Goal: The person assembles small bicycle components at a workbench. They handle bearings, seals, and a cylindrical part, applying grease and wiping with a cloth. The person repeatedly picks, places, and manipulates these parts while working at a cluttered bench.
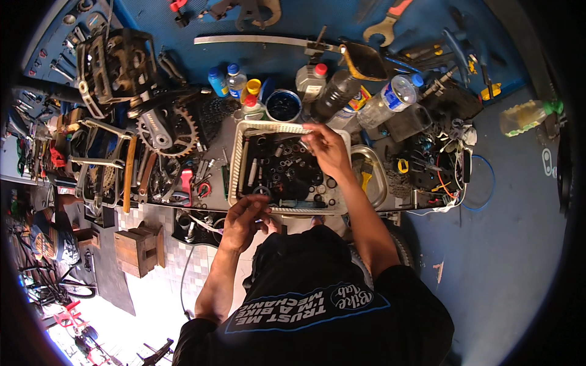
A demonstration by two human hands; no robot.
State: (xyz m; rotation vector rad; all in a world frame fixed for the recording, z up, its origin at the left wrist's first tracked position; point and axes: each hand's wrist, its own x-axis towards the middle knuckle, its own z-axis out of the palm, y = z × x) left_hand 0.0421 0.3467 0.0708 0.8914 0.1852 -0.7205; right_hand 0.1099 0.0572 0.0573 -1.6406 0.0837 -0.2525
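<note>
A white plastic basket [235, 165] on the workbench holds many small dark metal parts, such as rings [287, 168] and sleeves. Over its right side reaches my right hand [328, 151], fingers pointing left and loosely apart, with nothing visible in them. My left hand [243, 221] is at the basket's front left edge, its fingers curled in toward the thumb. Whatever may be between those fingertips is too small and dark to make out. A tool with a bluish handle [296, 204] lies along the basket's near side, between the hands.
Behind the basket stand an open tub [284, 106], a dark bottle [334, 94] and clear bottles. A metal tray [379, 183] sits right of it. Left are a crankset [160, 131], wrenches [97, 161] and a hammer handle [130, 174]. A wooden stool [137, 251] stands on the floor.
</note>
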